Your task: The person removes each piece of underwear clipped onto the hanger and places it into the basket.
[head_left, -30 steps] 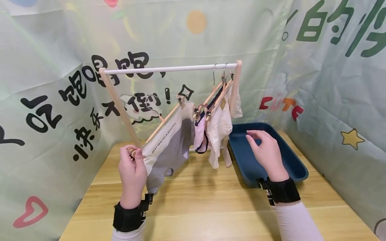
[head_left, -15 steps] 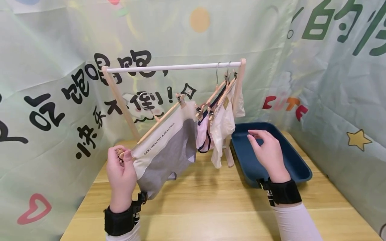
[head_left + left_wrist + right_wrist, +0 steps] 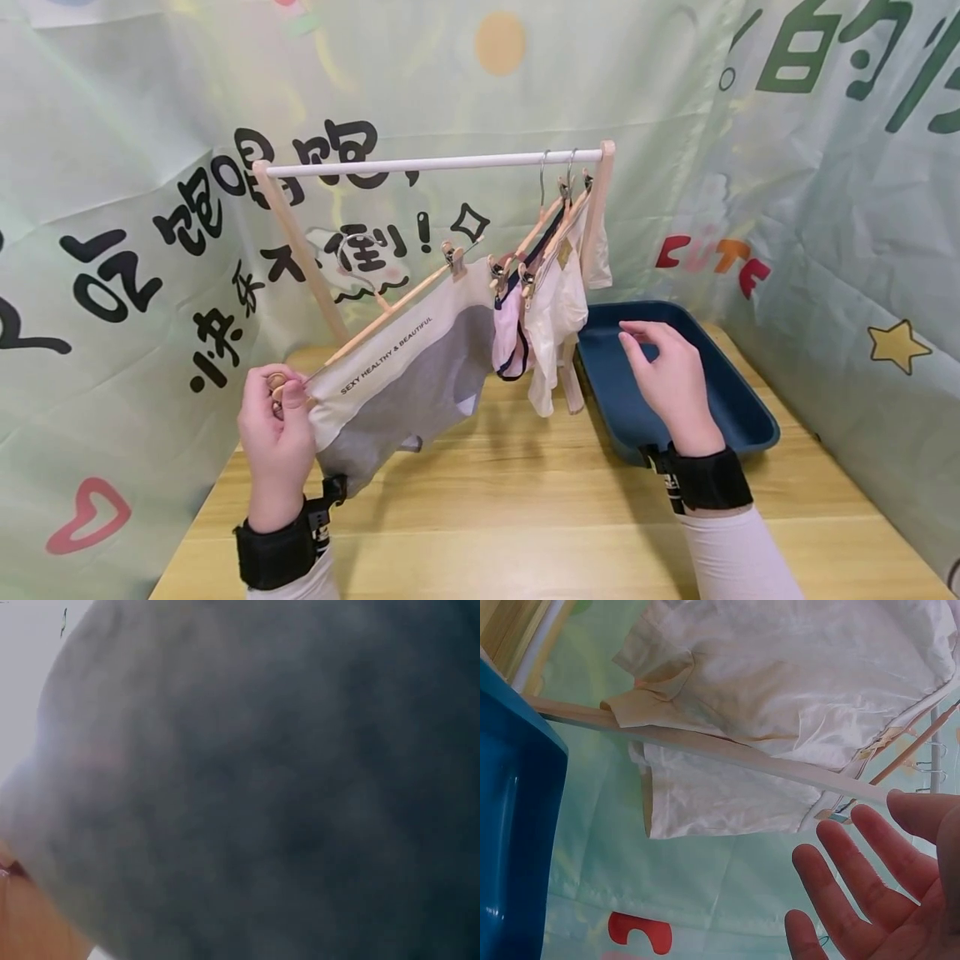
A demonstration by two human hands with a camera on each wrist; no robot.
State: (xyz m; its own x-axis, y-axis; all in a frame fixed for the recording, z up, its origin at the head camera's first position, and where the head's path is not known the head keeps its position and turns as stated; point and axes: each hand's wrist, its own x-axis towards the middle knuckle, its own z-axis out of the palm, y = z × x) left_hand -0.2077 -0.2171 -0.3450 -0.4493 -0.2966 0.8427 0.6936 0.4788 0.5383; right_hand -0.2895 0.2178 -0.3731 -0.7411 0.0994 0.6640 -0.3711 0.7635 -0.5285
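Printed cloth (image 3: 637, 83) backs a wooden tabletop (image 3: 540, 508) that carries a clothes rack (image 3: 450, 162) and a dark blue basin (image 3: 615, 375). At the rack's right end, hanging looks done: white shorts (image 3: 555, 321) and a pink garment with dark trim (image 3: 506, 342) are clipped up there. Grey boxers (image 3: 420, 392) with a lettered pale waistband seem only partway: clipped along a wooden hanger (image 3: 405, 301), but held out before the rack's left half, the hook well below the rail. Being hooked on is the part not done. The left hand (image 3: 276, 442) pinches the hanger's near end; the right hand (image 3: 671, 387), over the basin in the head view, holds nothing, thumb and fingers narrowly parted.

Counted: one rack, one basin, one pair of boxers, one pink garment, two hands. White cloth shows on both sides of the rack's post, so I cannot tell whether it is one piece or two. Two hooks show on the rail and one off it. One clip (image 3: 453, 258) on the boxers shows plainly; the left hand partly covers the other.
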